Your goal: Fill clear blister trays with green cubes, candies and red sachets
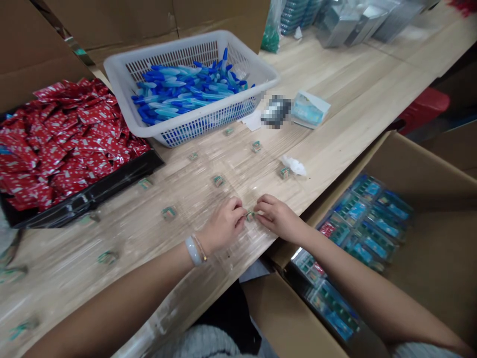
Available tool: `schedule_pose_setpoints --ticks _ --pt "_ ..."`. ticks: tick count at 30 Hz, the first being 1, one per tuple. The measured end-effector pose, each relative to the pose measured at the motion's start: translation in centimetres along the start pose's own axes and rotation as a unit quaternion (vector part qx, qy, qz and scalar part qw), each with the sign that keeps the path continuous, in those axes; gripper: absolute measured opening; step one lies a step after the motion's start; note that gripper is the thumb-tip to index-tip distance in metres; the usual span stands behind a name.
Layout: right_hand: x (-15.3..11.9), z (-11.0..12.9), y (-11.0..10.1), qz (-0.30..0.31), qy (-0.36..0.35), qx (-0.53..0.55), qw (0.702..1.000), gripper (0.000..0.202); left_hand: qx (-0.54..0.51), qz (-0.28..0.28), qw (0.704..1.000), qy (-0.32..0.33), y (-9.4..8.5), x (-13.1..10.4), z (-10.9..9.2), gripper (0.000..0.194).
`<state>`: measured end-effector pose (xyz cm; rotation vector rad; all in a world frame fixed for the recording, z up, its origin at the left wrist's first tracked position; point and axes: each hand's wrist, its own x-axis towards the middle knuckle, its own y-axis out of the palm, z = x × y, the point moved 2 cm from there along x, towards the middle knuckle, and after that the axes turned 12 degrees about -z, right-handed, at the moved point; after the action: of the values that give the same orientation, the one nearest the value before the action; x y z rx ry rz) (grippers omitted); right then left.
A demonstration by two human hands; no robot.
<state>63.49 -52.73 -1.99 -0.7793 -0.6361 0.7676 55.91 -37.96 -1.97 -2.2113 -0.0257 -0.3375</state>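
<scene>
Near the table's front edge, my left hand [225, 221] and my right hand [276, 214] meet with bent, closed fingers. Between their fingertips is a small green and clear piece [250, 216], too small and blurred to name. Both hands pinch at it from opposite sides, over clear plastic trays [233, 248] on the wood. Similar small green pieces [218, 181] are spread out in the trays around my hands. Another green piece [285, 172] lies beside a crumpled white tissue [295, 165], beyond my right hand.
A white basket [208, 127] of blue pens stands behind. To the left, a black-edged box [122, 186] holds red packets [63, 144]. On the right, an open carton [421, 169] contains packed clear cases [372, 219]. A blue-and-white packet [310, 109] and clear containers [345, 22] lie farther back.
</scene>
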Motion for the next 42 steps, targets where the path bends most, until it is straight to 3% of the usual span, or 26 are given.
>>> schedule_pose_setpoints --ticks 5,7,11,13,16,20,26,32,38,42 --pt "-0.4 0.3 -0.2 0.008 -0.03 -0.022 0.999 0.019 0.024 0.008 0.999 0.02 0.0 -0.1 -0.3 0.018" --pt "-0.1 0.2 -0.4 -0.014 -0.027 -0.025 0.999 0.019 0.021 -0.023 0.999 0.012 -0.5 0.2 0.4 0.018" --pt "2.3 0.3 -0.6 -0.074 -0.004 -0.002 0.997 0.018 0.017 -0.153 0.983 -0.101 -2.8 1.2 4.2 0.018" --pt "4.4 0.4 -0.1 -0.078 -0.002 -0.003 0.997 0.019 0.03 -0.174 0.973 -0.15 -3.7 1.6 6.0 0.017" --pt "7.5 0.4 1.4 -0.069 0.007 -0.043 0.997 0.017 0.05 -0.145 0.976 -0.157 -4.0 2.0 7.3 0.016" --pt "9.9 -0.1 3.3 -0.031 0.011 -0.086 0.996 0.017 0.061 -0.122 0.979 -0.15 -3.4 2.5 7.2 0.017" --pt "11.1 -0.3 4.2 -0.009 0.028 -0.096 0.995 0.015 0.059 -0.132 0.977 -0.157 -3.0 3.5 7.7 0.017" --pt "11.4 -0.6 4.3 0.009 0.033 -0.088 0.996 0.012 0.079 -0.071 0.988 -0.116 -3.0 3.1 7.3 0.024" --pt "11.0 -0.6 2.3 -0.06 0.051 -0.023 0.997 0.012 0.153 -0.057 0.985 -0.052 -3.5 2.4 6.4 0.028" --pt "7.9 0.3 -0.5 -0.123 0.076 0.009 0.989 0.01 0.151 -0.075 0.985 -0.03 -3.6 1.7 5.2 0.027"
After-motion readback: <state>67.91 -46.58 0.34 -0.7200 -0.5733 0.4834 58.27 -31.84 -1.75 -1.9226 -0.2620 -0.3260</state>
